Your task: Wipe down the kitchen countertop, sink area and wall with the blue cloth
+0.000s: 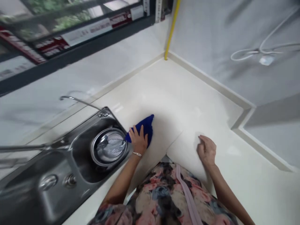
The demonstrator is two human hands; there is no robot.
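Window labels unreadably blurred; left hand spread on blue cloth; right hand curled, closure unclear.

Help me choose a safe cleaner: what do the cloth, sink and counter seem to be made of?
Cloth: soft fabric, perhaps microfibre; matte blue with a limp, uneven edge.
Sink: probably stainless steel, satiny; grey metallic sheen and bright highlights.
Counter: glossy, pale, maybe engineered stone; light reflections and a thin seam, though laminate isn't ruled out.
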